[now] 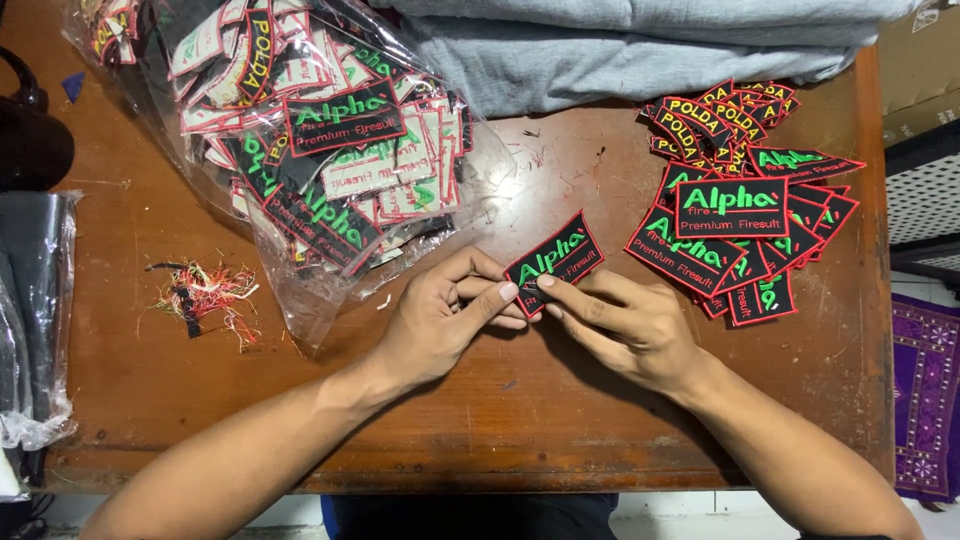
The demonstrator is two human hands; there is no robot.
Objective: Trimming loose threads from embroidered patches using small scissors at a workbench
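Brown wooden worktop (480,420) fills the view, scuffed and scratched near its middle. Folded grey fabric (640,45) lies along the far edge. At the far left, a clear plastic bag (300,150) holds a heap of embroidered patches, black with red borders and green lettering. To the right, a loose pile of like patches (745,215) rests on the wood, with smaller red-and-yellow patches at its far end. A tangle of cut thread scraps (205,292) lies near the left edge, beside a dark bundle wrapped in plastic (30,320).

Both hands meet at the worktop centre, between the bag and the pile. The left hand (440,320) and right hand (630,325) each pinch the near edge of a single patch (555,258) between thumb and fingers. The patch sits tilted, its far end raised toward the right.
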